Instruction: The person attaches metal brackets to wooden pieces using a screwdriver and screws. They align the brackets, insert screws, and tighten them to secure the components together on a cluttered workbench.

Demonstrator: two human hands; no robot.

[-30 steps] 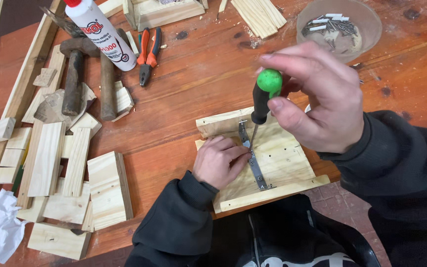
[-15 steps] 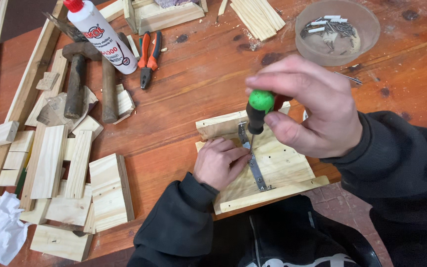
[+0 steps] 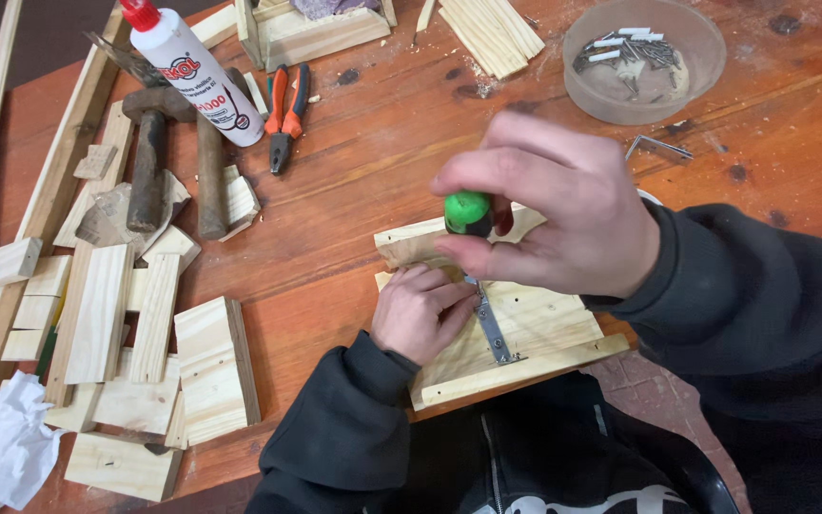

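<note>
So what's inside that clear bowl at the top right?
The bowl holds a heap of screws, dark and pale. Anything beneath the heap is covered.

Woodworking bench, probably a home workshop: pale cut pine offcuts [image 3: 116,324], worn wooden-handled hammer [image 3: 149,162], orange-handled pliers [image 3: 285,109], white red-capped glue bottle [image 3: 192,67].

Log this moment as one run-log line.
right hand: grips green-handled screwdriver | left hand: steadies grey metal bracket | pale wooden panel on table
</note>
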